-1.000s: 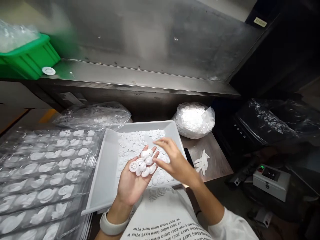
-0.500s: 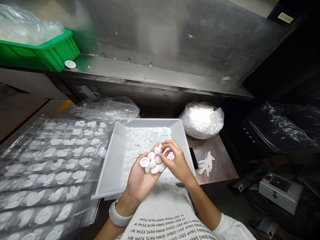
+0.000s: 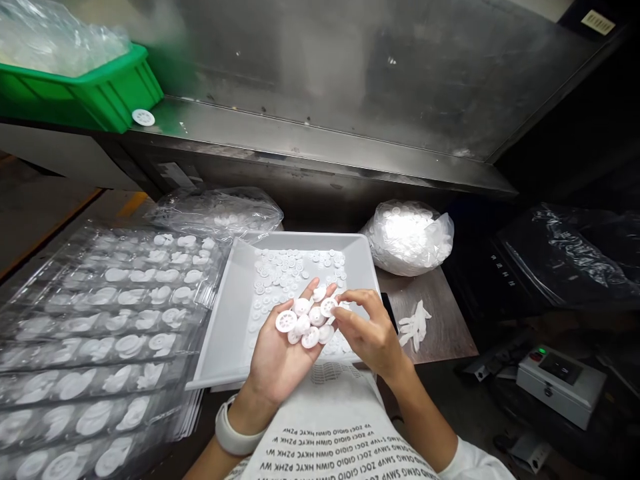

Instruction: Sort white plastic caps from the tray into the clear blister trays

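Low centre, the left hand (image 3: 283, 357) lies palm up, fingers loosely apart, cradling a heap of white discs (image 3: 305, 323). Just right of it, the right hand (image 3: 373, 337) pinches thumb and forefinger on a single disc (image 3: 329, 307) at the heap's edge. Beneath them sits a grey tray (image 3: 225, 320) strewn with more discs. Clear blister sheets (image 3: 100, 333) fill the lower left; a bag of discs (image 3: 407, 237) lies right of centre; a green bin (image 3: 85, 93) stands upper left.

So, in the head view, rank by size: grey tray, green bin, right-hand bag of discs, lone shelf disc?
1. grey tray
2. green bin, though cut off by the frame
3. bag of discs
4. lone disc
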{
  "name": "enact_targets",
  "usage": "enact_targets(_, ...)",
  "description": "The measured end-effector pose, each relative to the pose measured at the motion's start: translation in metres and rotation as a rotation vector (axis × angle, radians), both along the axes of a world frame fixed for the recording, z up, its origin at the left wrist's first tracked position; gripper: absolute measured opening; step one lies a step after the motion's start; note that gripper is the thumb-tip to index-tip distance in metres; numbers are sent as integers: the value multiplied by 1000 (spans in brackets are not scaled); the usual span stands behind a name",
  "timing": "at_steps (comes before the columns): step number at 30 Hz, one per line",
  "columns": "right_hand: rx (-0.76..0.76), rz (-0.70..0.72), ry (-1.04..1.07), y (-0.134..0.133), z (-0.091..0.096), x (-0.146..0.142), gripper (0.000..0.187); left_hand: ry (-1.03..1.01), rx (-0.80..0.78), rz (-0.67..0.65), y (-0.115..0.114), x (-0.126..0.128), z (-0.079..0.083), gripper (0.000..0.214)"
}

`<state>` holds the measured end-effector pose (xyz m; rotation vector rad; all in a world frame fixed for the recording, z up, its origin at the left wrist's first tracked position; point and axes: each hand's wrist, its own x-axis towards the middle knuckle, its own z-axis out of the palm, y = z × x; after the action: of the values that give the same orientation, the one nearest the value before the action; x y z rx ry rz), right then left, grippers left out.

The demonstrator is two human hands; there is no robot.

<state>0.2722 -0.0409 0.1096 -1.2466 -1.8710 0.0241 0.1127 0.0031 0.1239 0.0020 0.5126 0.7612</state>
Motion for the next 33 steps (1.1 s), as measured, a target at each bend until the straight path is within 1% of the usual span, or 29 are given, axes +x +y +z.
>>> enact_targets(2,-37,10,-32,-1,4,1,24,10,10,-4,-1,0,3,45)
enact_targets(4,-97,25,-12,-1,9,1,20,28,14,4,-2,0,7,45)
enact_targets(7,-172,37,124,-2,13,0,18,60,25,24,-5,-2,12,47)
enact_targets(8,-201,34,188,-2,13,0,19,68,31,27,-5,-3,13,47)
enact_targets(10,-302,27,408,-2,11,-1,20,79,42,35,-6,-4,14,48)
enact_targets(12,-412,21,679,-2,4,-4,18,85,42,54,-7,-5,15,49)
enact_targets(14,-501,34,889,-1,-5,-9,16,92,37,80,-6,-4,15,49)
enact_targets(19,-702,158,1150,0,-24,-28,18,119,26,134,-3,-3,16,49)
enact_targets(23,-742,205,1320,-2,-30,-37,23,135,9,165,-2,-2,18,49)
enact_targets(26,-758,224,1397,-2,-31,-38,26,142,-4,171,-2,-2,19,49)
enact_targets(33,-778,189,1503,2,-40,-40,30,140,-28,181,0,1,12,51)
